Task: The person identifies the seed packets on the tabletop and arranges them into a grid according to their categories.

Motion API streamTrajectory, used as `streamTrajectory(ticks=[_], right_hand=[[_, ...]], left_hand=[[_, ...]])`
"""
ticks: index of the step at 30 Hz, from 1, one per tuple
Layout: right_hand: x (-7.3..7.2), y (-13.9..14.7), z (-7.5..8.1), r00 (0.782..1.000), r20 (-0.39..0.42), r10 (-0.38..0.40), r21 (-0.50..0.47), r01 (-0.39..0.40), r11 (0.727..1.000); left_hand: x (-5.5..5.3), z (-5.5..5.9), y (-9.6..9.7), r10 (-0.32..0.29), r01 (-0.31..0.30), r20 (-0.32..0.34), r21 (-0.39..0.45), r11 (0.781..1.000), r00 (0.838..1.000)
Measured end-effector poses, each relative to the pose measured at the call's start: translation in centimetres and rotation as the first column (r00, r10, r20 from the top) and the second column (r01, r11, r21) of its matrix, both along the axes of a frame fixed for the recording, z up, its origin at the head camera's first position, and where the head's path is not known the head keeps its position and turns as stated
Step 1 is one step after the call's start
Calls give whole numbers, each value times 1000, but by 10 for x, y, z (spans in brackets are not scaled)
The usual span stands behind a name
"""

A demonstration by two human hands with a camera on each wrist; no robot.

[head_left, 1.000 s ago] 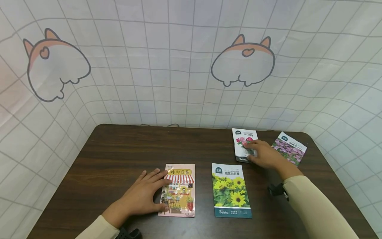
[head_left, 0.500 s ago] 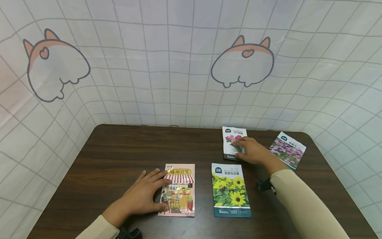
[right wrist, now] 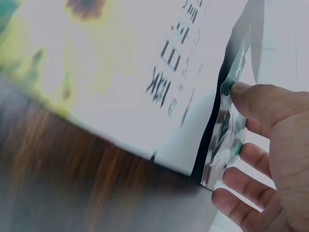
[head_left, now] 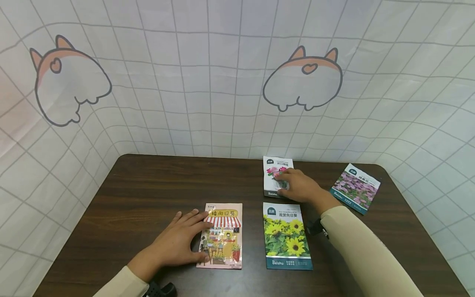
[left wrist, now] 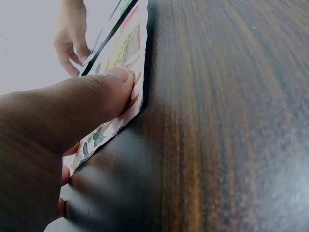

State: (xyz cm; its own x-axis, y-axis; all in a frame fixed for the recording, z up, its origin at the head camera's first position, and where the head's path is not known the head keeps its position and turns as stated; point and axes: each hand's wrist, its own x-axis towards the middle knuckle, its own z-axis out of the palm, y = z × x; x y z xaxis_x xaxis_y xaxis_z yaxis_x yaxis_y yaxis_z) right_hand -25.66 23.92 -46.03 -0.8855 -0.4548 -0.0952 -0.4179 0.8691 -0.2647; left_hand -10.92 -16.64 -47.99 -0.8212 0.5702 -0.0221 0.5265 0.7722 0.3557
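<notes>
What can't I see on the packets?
Head view: part of pink packet, behind left hand.
Head view: lower right of pink-flower packet, behind right hand.
Head view: smallest print on purple-flower packet, too tiny.
Right wrist view: rest of yellow-flower packet, cut off by picture edge.

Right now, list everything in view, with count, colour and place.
Table: one, dark brown, in front of the person.
Pink packet: one, pink, near centre of the table.
Yellow-flower packet: one, yellow, green and teal, right of the pink packet.
Pink-flower packet: one, mostly white, at the far edge.
Purple-flower packet: one, purple and teal, far right, lying askew.
Backdrop: one, white with grey grid, behind the table.
Cartoon prints: two, white and orange, on the backdrop.
Left hand: one, touching the pink packet.
Right hand: one, on the pink-flower packet.
Sleeves: two, cream.
</notes>
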Motion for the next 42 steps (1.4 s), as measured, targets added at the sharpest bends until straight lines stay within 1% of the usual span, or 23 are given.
streamTrajectory(ticks=[4, 9, 16, 20, 26, 32, 42], right_hand=[[0, -12, 1, 1000, -6, 20, -1, -20, 1000], [1, -27, 3, 999, 13, 30, 6, -30, 1000], [1, -44, 6, 998, -2, 57, 1, -57, 998], [0, -55, 6, 998, 15, 60, 8, -60, 998], [-2, -72, 6, 997, 24, 67, 37, -68, 997], [-4, -87, 5, 997, 33, 75, 33, -76, 997], [-11, -110, 3, 990, -2, 138, 47, -138, 989]], left_hand=[[0, 1, 0, 4, -4, 5, 1, 1000, 1000], [0, 1, 1, -4, 4, 2, 8, 1000, 1000], [0, 2, 0, -7, 7, -8, 18, 1000, 1000], [0, 2, 0, -14, 14, -15, 32, 999, 1000], [0, 2, 0, -14, 14, -5, 30, 999, 1000], [0, 2, 0, -19, 19, -11, 29, 999, 1000], [-1, 1, 0, -16, 16, -8, 32, 999, 1000]])
